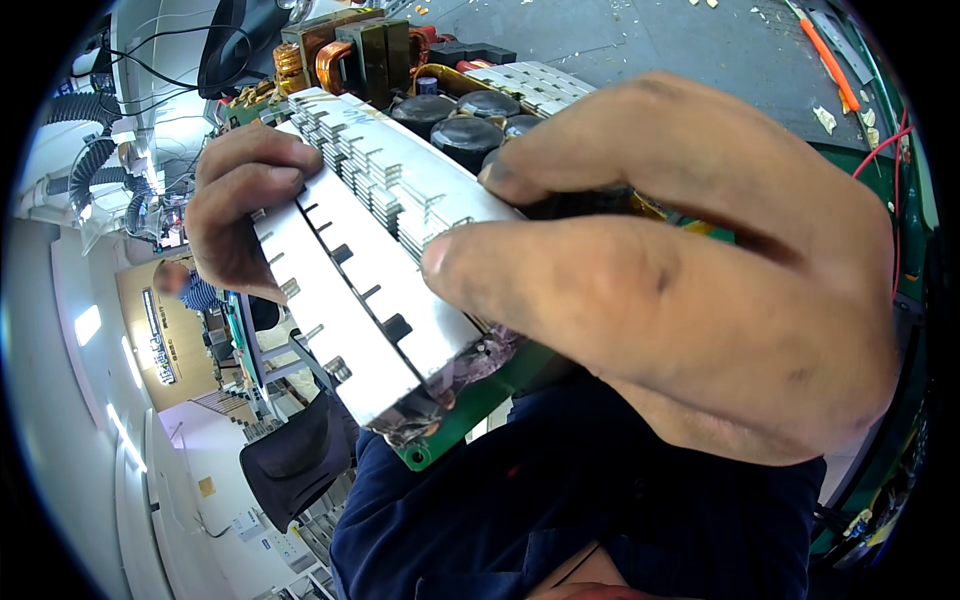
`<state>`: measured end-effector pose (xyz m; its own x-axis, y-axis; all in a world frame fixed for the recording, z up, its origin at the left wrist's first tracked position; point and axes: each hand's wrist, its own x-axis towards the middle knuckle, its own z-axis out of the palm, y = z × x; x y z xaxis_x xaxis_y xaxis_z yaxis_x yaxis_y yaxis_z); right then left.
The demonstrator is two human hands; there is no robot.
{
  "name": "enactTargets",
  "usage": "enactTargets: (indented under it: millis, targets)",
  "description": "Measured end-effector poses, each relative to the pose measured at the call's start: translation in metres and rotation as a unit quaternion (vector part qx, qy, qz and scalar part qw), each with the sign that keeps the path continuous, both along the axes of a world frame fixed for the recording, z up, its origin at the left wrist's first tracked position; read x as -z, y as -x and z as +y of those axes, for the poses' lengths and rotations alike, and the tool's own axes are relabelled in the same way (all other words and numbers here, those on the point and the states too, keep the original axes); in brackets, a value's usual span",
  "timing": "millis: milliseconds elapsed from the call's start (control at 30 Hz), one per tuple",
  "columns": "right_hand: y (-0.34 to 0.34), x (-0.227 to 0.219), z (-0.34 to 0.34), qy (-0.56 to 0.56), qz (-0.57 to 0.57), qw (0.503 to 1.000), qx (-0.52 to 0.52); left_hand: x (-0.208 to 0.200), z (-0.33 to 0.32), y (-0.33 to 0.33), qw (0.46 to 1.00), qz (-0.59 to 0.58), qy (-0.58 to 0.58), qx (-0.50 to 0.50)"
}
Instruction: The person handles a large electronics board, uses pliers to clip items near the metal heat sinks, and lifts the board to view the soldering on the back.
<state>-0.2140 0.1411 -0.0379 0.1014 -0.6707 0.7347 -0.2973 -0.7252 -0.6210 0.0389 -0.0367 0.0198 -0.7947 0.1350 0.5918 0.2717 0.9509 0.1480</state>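
A green circuit board [470,420] with silver finned heat sinks [355,275] is held up, tilted, in front of me. My left hand [240,200] has its fingers curled over the heat sink's left edge; its thumb is hidden. From the right, my right hand [700,270] pinches the neighbouring metal part, with its thumb and a finger on the finned rows. Black round capacitors [468,135] stand behind the heat sinks. Beyond them are copper-wound coils [330,65] and a dark transformer block [375,60].
An orange-handled tool [828,65] lies on the grey work surface [600,45], with pale scraps [825,120] around it. Red wires [885,150] run along the right. A black chair [300,450] stands at lower left. Another person [195,288] is in the distance at left.
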Motion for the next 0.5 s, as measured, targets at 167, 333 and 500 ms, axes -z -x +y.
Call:
enactTargets:
  millis: [167,333,500]
  targets:
    - [-0.001,0.000,0.000,0.000,0.001,1.000,-0.005,0.002,0.012,-0.001,0.999,0.015,0.003,-0.041]
    - [-0.001,-0.002,0.001,0.000,0.002,1.000,0.000,0.009,0.010,0.000,0.998,0.037,-0.032,-0.039]
    - [-0.006,0.001,0.003,0.001,-0.001,1.000,0.006,0.021,0.022,0.009,0.991,0.101,-0.034,-0.082]
